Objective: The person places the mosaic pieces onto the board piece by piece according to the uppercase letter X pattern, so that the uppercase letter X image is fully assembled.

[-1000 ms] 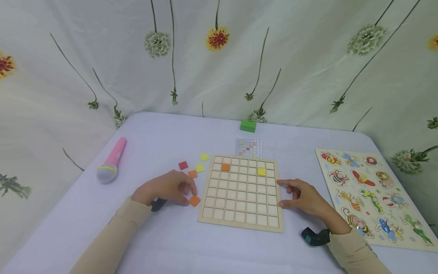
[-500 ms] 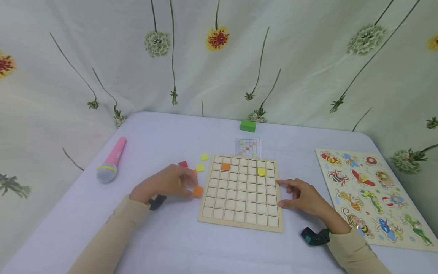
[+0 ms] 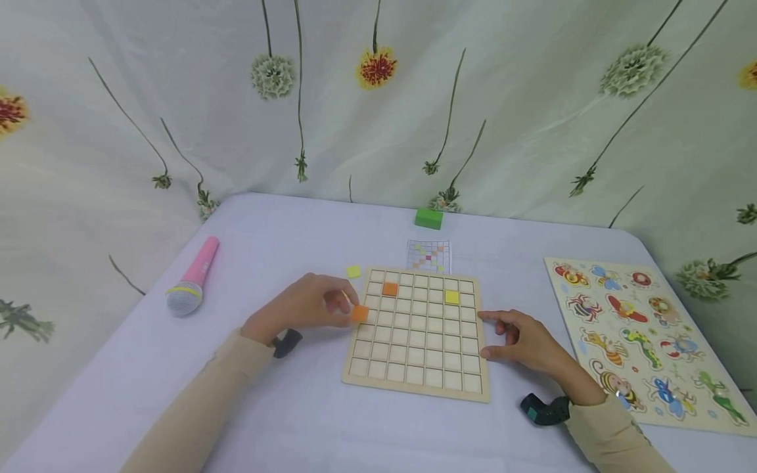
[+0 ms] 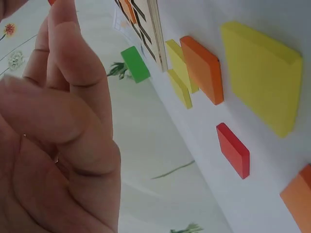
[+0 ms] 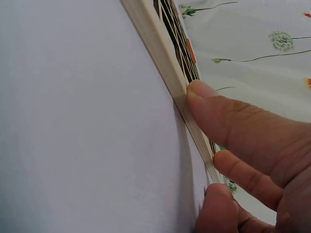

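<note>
In the head view my left hand [image 3: 307, 302] pinches an orange square tile [image 3: 360, 314] over the left edge of a wooden grid board [image 3: 416, 339]. Whether the tile touches the board I cannot tell. The board bears one orange tile [image 3: 389, 289] and one yellow tile [image 3: 451, 297] in its upper part. My right hand [image 3: 523, 341] touches the board's right edge with thumb and index finger. In the right wrist view the thumb [image 5: 214, 109] lies against the board's rim [image 5: 165, 68]. Beneath the left hand lie loose tiles, including a red tile [image 4: 233, 150] and a yellow tile [image 4: 262, 75].
Behind the board lies a printed pattern card [image 3: 428, 256], with a green block [image 3: 428, 219] farther back. A pink toy microphone [image 3: 195, 276] lies at left. An insect picture puzzle [image 3: 641, 341] covers the right side. Another yellow tile [image 3: 353, 272] sits near the board's upper left corner.
My left hand has picked up the orange tile from the table and carried it up and right to the board's left edge. The right hand stays put.
</note>
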Available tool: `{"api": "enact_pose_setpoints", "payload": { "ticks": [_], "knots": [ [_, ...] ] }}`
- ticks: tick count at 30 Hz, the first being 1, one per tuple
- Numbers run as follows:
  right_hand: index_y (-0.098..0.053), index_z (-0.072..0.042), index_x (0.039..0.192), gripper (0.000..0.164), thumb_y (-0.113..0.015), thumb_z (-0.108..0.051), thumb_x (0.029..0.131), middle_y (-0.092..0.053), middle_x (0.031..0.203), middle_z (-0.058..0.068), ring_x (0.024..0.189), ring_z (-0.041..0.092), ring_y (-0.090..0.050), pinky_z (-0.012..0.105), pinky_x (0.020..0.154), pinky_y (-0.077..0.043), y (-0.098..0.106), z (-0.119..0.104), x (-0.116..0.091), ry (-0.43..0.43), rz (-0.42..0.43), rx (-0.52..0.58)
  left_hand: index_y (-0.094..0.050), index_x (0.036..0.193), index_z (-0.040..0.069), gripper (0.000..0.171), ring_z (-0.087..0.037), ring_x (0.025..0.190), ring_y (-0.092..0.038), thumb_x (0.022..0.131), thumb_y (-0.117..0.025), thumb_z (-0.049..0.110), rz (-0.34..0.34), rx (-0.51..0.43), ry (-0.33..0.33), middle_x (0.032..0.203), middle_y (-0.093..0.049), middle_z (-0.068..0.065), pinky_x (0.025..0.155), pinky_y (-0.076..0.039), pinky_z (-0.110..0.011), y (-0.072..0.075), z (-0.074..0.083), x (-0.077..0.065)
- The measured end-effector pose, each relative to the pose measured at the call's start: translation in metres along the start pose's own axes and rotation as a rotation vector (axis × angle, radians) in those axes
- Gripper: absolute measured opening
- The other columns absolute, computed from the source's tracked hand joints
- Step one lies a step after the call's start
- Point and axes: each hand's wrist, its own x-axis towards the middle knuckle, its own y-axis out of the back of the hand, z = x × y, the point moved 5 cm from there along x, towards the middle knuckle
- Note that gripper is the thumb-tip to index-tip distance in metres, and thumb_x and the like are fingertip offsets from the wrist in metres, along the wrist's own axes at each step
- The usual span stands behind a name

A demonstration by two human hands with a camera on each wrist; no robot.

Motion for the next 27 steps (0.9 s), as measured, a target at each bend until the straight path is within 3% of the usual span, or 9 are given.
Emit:
{"api": "enact_pose_setpoints", "payload": {
  "ticks": [7, 15, 20, 27],
  "knots": [
    [-0.068, 0.005, 0.139, 0.068, -0.096, -0.015, 0.080, -0.053, 0.098, 0.004, 0.075, 0.016, -0.047, 0.026, 0.064, -0.039, 0.000, 0.001, 0.000, 0.004, 0.002, -0.001, -0.078, 0.106, 0.016, 0.022, -0.011, 0.069, -0.057, 0.087, -0.089, 0.015, 0.031, -0.004, -0.020, 0.085, -0.074, 0.014, 0.067, -0.047, -0.028, -0.003, 0.010, 0.016],
    [-0.067, 0.005, 0.139, 0.068, -0.096, -0.015, 0.081, -0.053, 0.098, 0.004, 0.075, 0.017, -0.047, 0.027, 0.064, -0.039, 0.000, 0.001, 0.000, 0.001, -0.001, 0.000, -0.078, 0.109, 0.020, 0.024, -0.011, 0.079, -0.062, 0.087, -0.089, 0.023, 0.013, 0.038, 0.045, 0.090, -0.073, 0.014, 0.072, -0.051, -0.032, -0.010, 0.018, 0.033],
    [-0.068, 0.005, 0.139, 0.068, -0.096, -0.014, 0.080, -0.053, 0.098, 0.005, 0.076, 0.018, -0.048, 0.027, 0.064, -0.040, 0.000, 0.001, 0.001, -0.003, -0.003, 0.002, -0.078, 0.108, 0.023, 0.025, -0.009, 0.075, -0.061, 0.086, -0.088, 0.027, 0.005, 0.107, 0.107, 0.090, -0.072, 0.016, 0.068, -0.048, -0.032, -0.015, 0.021, 0.046],
    [-0.067, 0.005, 0.139, 0.068, -0.096, -0.014, 0.080, -0.053, 0.098, 0.005, 0.076, 0.018, -0.048, 0.027, 0.064, -0.039, 0.000, 0.001, 0.000, -0.010, -0.007, 0.010, -0.077, 0.104, 0.025, 0.019, -0.012, 0.085, -0.059, 0.087, -0.085, 0.026, -0.021, 0.162, 0.166, 0.088, -0.070, 0.015, 0.070, -0.046, -0.033, -0.025, 0.024, 0.062]
  ]
}}
